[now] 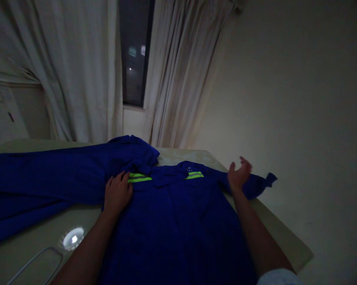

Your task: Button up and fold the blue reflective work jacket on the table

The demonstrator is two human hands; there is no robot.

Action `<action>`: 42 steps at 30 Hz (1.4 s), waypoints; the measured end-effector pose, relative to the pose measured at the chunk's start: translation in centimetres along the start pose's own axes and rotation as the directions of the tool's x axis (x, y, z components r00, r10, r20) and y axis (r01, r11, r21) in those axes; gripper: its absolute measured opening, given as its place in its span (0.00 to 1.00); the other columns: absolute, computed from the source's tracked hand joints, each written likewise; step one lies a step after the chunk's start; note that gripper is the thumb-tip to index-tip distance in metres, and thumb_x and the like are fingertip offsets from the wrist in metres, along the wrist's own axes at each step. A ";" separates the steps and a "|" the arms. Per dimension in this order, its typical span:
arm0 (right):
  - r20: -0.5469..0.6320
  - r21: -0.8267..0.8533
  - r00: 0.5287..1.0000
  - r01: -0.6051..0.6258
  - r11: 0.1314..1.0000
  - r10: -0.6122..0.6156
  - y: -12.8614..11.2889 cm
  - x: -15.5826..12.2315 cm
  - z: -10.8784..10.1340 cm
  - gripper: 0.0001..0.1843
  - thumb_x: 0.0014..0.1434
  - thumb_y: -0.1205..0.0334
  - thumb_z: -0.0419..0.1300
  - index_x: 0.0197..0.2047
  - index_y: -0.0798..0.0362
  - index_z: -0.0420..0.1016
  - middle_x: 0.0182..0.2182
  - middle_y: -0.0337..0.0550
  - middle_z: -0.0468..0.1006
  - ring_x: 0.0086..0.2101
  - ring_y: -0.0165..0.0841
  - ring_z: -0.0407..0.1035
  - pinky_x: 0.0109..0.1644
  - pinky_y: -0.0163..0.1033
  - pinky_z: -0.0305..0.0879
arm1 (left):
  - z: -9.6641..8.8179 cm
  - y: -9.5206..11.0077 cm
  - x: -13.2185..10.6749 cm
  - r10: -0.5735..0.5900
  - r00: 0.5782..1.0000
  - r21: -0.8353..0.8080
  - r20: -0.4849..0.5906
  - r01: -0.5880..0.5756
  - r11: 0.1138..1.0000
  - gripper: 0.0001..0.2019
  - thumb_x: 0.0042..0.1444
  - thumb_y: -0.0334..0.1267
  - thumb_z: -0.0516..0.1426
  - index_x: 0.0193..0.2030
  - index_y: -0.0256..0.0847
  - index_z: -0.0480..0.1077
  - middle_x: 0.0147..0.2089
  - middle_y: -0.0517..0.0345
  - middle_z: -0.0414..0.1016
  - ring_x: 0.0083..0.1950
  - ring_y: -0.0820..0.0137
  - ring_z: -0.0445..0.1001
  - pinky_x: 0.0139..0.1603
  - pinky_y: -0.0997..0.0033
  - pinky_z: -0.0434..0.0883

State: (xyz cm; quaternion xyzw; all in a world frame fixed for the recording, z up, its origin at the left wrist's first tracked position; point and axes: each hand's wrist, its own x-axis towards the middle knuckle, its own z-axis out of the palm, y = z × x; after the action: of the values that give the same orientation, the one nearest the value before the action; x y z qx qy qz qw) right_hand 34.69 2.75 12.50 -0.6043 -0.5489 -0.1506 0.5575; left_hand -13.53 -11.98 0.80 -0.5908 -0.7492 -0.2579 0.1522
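Observation:
A dark blue shirt (178, 225) with a bright green chest stripe (139, 177) lies spread on the table (279, 233) in front of me. My left hand (117, 192) rests flat on its left shoulder, fingers loosely curled onto the cloth beside the stripe. My right hand (239, 174) hovers just above the right sleeve (260, 183), which hangs past the table edge; its fingers are spread and slightly blurred. A second blue garment (48, 182) lies bunched to the left.
A small round glowing object (73, 238) and a thin wire loop (36, 261) lie on the table at lower left. White curtains (86, 67) frame a dark window (135, 51) behind. A bare wall stands on the right.

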 end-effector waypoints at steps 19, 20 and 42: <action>0.964 0.212 0.018 0.557 0.803 -0.267 -19.8 -11.0 11.1 0.39 0.55 0.33 0.69 0.59 0.52 0.77 0.53 0.59 0.83 0.49 0.54 0.79 0.48 0.49 0.74 | -0.6 0.3 0.0 -0.023 1.000 -0.046 0.009 0.023 0.999 0.23 0.66 0.34 0.50 0.65 0.36 0.73 0.66 0.39 0.74 0.65 0.54 0.73 0.73 0.47 0.61; 0.961 0.214 0.025 0.567 0.795 -0.277 -20.3 -11.4 11.1 0.36 0.54 0.37 0.71 0.58 0.53 0.78 0.53 0.61 0.83 0.49 0.56 0.79 0.48 0.50 0.75 | -0.7 0.3 0.0 -0.024 1.000 -0.046 0.010 0.025 0.999 0.22 0.66 0.34 0.50 0.64 0.37 0.73 0.66 0.40 0.74 0.66 0.54 0.73 0.73 0.47 0.60; 0.880 0.129 0.403 0.309 0.942 -0.252 -13.5 -11.4 9.8 0.14 0.65 0.58 0.65 0.52 0.53 0.76 0.49 0.50 0.81 0.50 0.41 0.74 0.51 0.39 0.64 | -0.4 0.6 -0.2 0.119 0.991 -0.054 0.062 -0.115 0.992 0.22 0.71 0.43 0.49 0.66 0.44 0.73 0.71 0.46 0.72 0.72 0.55 0.68 0.79 0.43 0.47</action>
State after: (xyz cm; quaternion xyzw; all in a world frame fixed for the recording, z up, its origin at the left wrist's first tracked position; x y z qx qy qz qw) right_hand 15.27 2.31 7.00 -0.5074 -0.8466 0.0798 0.1394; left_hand -12.93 -12.25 1.12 -0.6455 -0.7111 -0.2479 0.1274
